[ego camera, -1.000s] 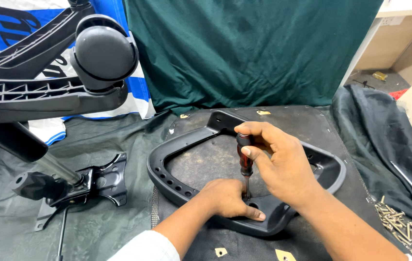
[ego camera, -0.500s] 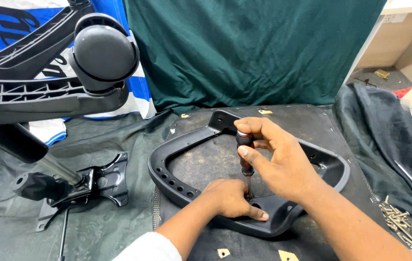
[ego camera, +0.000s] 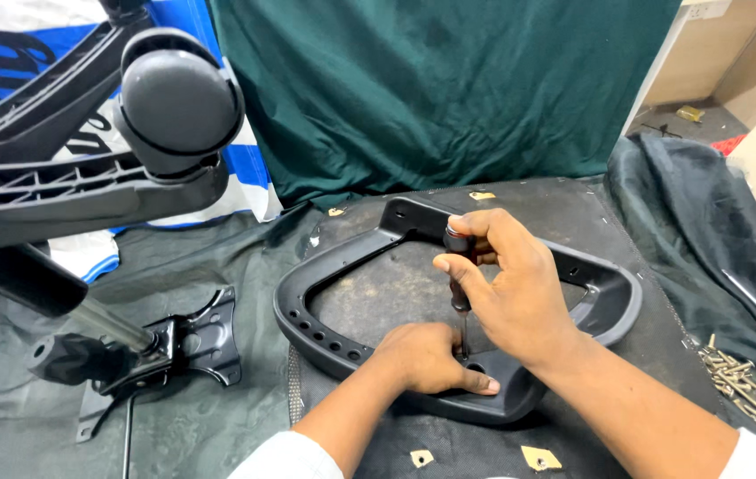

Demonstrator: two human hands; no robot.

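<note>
A black plastic chair armrest frame (ego camera: 325, 275), a closed loop with several holes along its left side, lies flat on a dark mat. My left hand (ego camera: 427, 357) presses down on the frame's near edge, fingers spread flat beside a recessed hole. My right hand (ego camera: 511, 288) grips a dark-handled screwdriver (ego camera: 458, 266) held upright, its tip set into that hole next to my left fingers.
An upturned black chair base with a castor wheel (ego camera: 178, 102) and gas cylinder (ego camera: 107, 324) stands at left over a metal seat plate (ego camera: 205, 337). A pile of screws (ego camera: 742, 381) lies at right. Green cloth (ego camera: 449, 89) hangs behind. Small tan tags (ego camera: 538, 457) lie near the front.
My right hand has shifted slightly on the screwdriver handle, fingers turning around it. My left hand and the armrest frame have stayed in place.
</note>
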